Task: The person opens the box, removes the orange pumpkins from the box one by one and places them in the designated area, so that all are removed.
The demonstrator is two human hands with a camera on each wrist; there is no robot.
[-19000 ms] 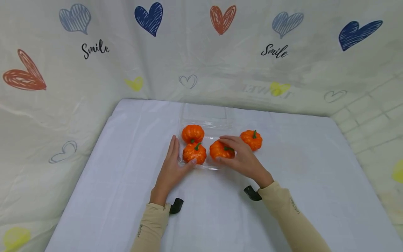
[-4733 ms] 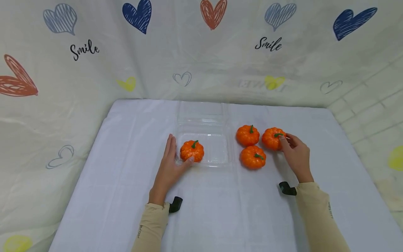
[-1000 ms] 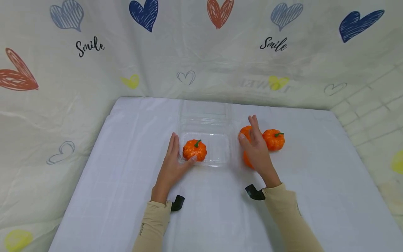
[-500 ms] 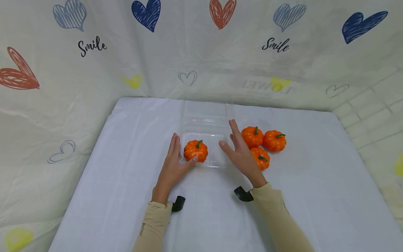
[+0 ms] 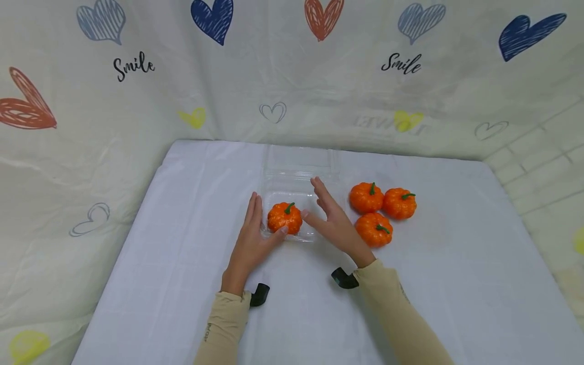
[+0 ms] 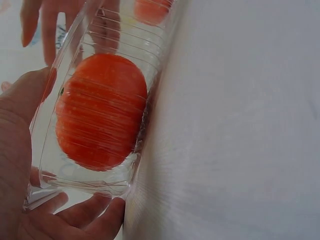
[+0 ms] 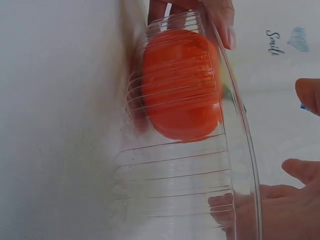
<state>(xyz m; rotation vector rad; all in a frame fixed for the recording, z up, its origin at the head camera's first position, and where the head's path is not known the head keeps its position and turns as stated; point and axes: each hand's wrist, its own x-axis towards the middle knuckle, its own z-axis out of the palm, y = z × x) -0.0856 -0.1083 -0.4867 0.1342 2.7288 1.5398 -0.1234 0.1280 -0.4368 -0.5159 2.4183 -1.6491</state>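
An open clear plastic clamshell container (image 5: 310, 235) lies on the table, its lid (image 5: 298, 159) folded back. One small orange pumpkin (image 5: 284, 217) with a green stem sits in its front left part. My left hand (image 5: 251, 243) holds the container's front left corner, fingers along the side and thumb at the front rim; the left wrist view shows the thumb (image 6: 27, 95) at the rim. Over the container's right part, my right hand (image 5: 335, 223) is spread with nothing in it, its thumb close to the pumpkin. Whether that thumb touches it I cannot tell.
Right of the container, three more pumpkins stand close together: a back left one (image 5: 366, 197), a back right one (image 5: 399, 204) and a front one (image 5: 374, 229). A white cloth (image 5: 456, 253) covers the table. Behind it hangs a heart-patterned curtain (image 5: 292, 76).
Two pumpkins have gone from the container to the group on the right, where my right hand released one. That hand has since moved left over the container; my left hand stays put.
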